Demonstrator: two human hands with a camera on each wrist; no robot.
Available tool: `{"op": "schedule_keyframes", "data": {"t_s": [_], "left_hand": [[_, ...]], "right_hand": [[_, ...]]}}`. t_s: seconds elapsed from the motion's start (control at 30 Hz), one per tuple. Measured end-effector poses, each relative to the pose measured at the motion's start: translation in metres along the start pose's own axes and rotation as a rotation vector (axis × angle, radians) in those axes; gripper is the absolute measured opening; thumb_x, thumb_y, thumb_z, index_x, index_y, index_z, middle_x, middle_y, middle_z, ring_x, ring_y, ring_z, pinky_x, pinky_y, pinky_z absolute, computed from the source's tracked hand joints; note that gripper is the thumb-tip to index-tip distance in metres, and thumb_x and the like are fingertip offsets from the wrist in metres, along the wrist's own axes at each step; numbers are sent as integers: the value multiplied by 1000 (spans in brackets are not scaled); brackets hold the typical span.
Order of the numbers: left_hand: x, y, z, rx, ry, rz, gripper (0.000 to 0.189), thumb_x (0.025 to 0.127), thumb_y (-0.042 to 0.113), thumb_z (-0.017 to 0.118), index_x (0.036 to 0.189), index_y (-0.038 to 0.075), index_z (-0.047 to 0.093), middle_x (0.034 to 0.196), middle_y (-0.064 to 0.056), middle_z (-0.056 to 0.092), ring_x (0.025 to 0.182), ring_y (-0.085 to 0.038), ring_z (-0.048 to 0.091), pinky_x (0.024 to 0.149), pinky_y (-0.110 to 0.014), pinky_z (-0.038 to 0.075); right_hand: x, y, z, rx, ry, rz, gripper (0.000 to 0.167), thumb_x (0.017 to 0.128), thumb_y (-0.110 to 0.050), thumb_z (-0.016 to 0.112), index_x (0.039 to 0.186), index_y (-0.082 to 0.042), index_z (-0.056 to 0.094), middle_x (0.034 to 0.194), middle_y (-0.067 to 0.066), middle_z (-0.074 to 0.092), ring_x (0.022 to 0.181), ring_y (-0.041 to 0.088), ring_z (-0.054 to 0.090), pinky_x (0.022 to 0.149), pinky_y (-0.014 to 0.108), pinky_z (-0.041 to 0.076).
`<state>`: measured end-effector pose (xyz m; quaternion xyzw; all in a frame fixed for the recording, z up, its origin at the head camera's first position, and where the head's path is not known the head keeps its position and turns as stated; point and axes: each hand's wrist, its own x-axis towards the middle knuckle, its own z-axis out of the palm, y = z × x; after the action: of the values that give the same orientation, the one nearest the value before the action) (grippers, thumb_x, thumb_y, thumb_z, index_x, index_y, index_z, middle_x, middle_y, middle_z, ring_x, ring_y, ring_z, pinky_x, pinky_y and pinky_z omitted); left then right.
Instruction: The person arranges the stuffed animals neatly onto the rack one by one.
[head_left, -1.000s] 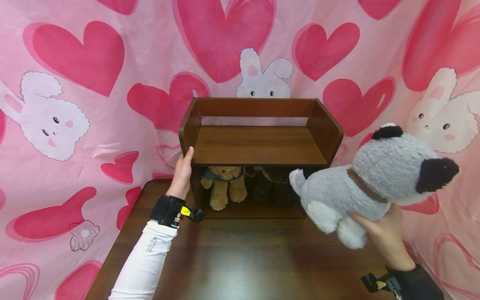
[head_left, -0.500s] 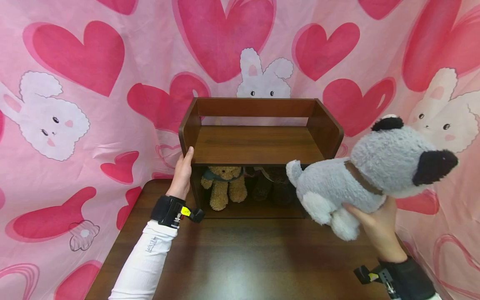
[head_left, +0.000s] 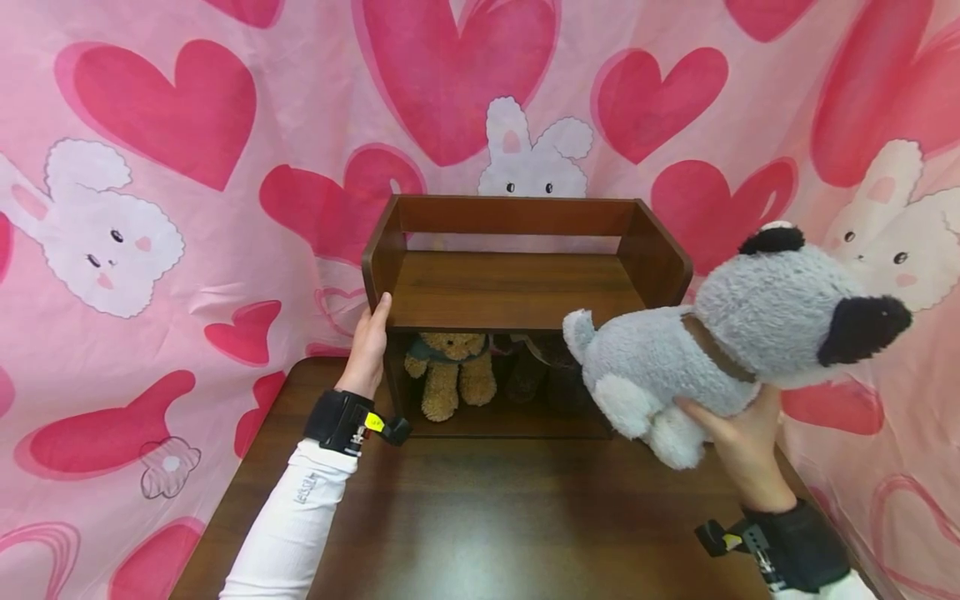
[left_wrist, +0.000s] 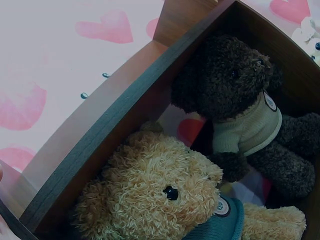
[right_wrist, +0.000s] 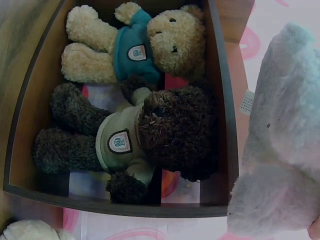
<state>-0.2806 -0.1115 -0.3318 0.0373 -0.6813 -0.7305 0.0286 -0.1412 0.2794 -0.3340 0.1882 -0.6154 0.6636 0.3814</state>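
Note:
My right hand grips a grey plush dog under its chest, holding it in the air at the right front of a brown wooden shelf. The dog has white paws, a brown collar and a black muzzle pointing right; its tail overlaps the shelf's lower right corner. My left hand holds the front edge of the shelf's left side panel. In the lower compartment sit a tan teddy bear in a teal top and, beside it, a dark brown teddy bear in a beige sweater.
The shelf stands at the back of a dark wooden table. Pink cloth with hearts and rabbits hangs behind and at both sides. A cream fuzzy piece shows low in the right wrist view.
My right hand has carried the plush dog left and slightly upward, toward the shelf. The left hand keeps its place on the side panel; the head view has shifted slightly.

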Motion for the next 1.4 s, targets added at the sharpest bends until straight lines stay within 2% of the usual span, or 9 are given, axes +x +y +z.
{"op": "schedule_keyframes", "data": {"t_s": [0.13,0.23,0.43,0.57,0.7,0.8,1.0,1.23,1.4], "left_hand": [[0,0,0,-5,-4,-1,65,96,41,38,146,6,15,151,-9,13,137,-24,7,109,-47,2],[0,0,1,0,-6,-5,66,96,42,38,146,7,14,151,-9,12,137,-24,6,109,-47,2],[0,0,2,-1,-10,5,65,96,41,38,146,6,15,151,-9,13,137,-24,7,109,-46,3],[0,-1,2,0,-11,3,65,96,41,38,146,6,14,151,-10,12,137,-24,7,109,-48,2],[-1,0,2,1,-7,6,65,96,41,38,146,6,15,150,-10,13,137,-24,7,109,-47,3],[-1,0,2,-2,-9,7,64,96,40,38,145,5,16,150,-10,14,137,-24,8,109,-47,3],[-1,1,2,-3,-17,4,64,97,39,38,146,6,14,150,-10,13,137,-24,7,110,-46,3],[0,0,2,-16,-21,23,62,97,38,38,145,6,15,150,-9,14,137,-23,7,110,-45,3],[-1,0,1,-15,-7,24,62,97,37,37,145,5,16,150,-10,14,137,-23,8,110,-44,4]], "right_hand": [[2,1,4,11,-5,-18,90,49,34,60,130,1,38,122,8,46,111,20,43,92,20,35],[3,0,7,-7,6,13,90,51,32,62,131,-1,38,123,8,44,112,20,42,92,19,36],[6,-2,16,51,20,48,86,54,32,59,131,-1,39,125,11,43,112,21,44,92,21,38],[10,-3,21,105,5,37,85,54,34,57,130,-1,40,124,11,44,112,22,45,91,22,39],[15,0,23,133,-14,7,84,54,33,60,128,-1,40,123,11,45,112,22,45,90,23,40],[17,2,25,123,-4,-13,83,54,30,64,127,-1,41,122,10,47,111,22,46,90,22,40],[22,6,34,178,13,-10,82,56,30,65,127,-2,41,123,10,45,111,23,45,91,24,40],[27,9,43,91,29,-6,81,55,26,68,126,-4,44,122,9,47,110,22,45,93,24,37],[33,13,50,96,12,-42,81,55,22,73,127,-3,43,122,8,47,112,23,44,95,25,35]]}}
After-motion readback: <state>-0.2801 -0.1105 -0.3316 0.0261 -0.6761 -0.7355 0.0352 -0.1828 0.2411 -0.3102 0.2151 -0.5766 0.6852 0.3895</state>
